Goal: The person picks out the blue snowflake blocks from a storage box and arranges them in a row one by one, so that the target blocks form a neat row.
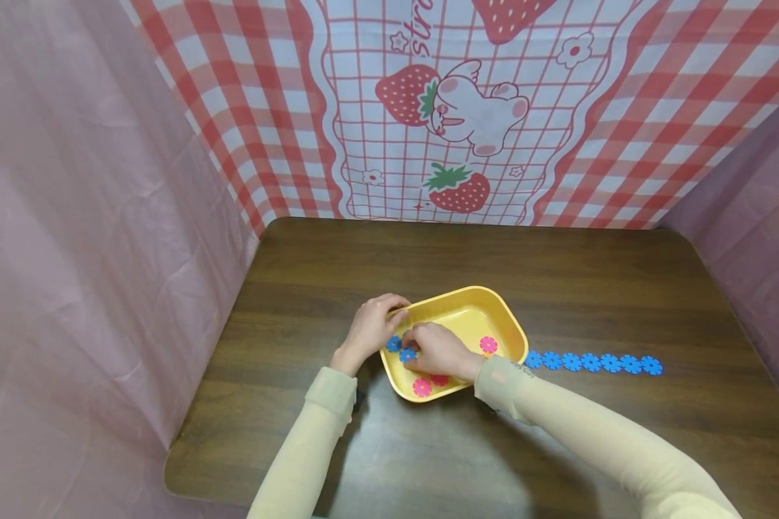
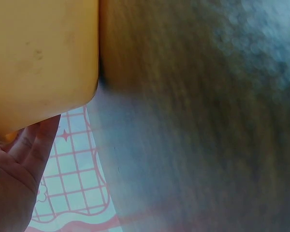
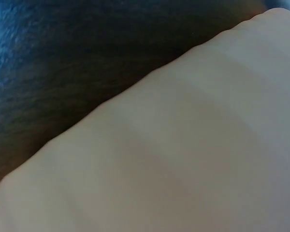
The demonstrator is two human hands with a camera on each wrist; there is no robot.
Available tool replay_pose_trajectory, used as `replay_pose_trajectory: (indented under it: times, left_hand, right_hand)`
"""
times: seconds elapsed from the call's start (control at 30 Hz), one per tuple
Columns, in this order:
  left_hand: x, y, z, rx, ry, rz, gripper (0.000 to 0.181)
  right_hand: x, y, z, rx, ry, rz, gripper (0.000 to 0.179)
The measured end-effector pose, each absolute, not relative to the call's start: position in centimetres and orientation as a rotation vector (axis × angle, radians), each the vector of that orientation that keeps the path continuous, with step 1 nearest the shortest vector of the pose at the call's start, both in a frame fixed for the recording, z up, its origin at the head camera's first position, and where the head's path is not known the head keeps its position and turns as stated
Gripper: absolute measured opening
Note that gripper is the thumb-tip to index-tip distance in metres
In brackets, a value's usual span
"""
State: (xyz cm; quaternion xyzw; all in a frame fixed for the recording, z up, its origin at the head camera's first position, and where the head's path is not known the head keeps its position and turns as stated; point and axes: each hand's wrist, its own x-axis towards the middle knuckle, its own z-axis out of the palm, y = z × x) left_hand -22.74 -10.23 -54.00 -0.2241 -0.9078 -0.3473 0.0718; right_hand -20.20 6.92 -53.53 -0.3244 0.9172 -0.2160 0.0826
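A yellow plastic tub (image 1: 477, 317) stands tilted in angle on the table in the head view. My left hand (image 1: 371, 326) grips its left rim, thumb on the inner side; the left wrist view has the fingers against the outer wall of the tub (image 2: 43, 53). Inside the tub, my right hand (image 1: 443, 351) reaches to the left end, thumb and forefinger curled about a blue flower-shaped disc (image 1: 407, 355). Another blue disc (image 1: 393, 344) lies beside it. Pink flower discs (image 1: 422, 387) lie near the front wall, and one more pink disc (image 1: 488, 344) is farther right.
A straight row of several blue flower discs (image 1: 591, 362) runs rightward on the brown wooden table (image 1: 337, 267) from the tub's right side. Behind the table hangs a red-checked strawberry cloth (image 1: 285, 122). Pink curtains (image 1: 91, 216) flank both sides.
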Motion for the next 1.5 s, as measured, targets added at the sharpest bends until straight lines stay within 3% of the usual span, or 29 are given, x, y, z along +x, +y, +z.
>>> replay_pose_trajectory:
  times: [0.47,1.5]
  left_hand:
    - [-22.6,-10.2,-53.9,-0.658,-2.749,-1.056,0.012]
    - [-22.6,-10.1,-53.9,-0.659,-2.727,-1.040,0.013]
  right_hand:
    - [-20.3,7.7,-53.4,-0.950,2.765,-0.634,0.024]
    - [-21.3,13.8,-48.5,-0.680,2.771,-0.849,0.026]
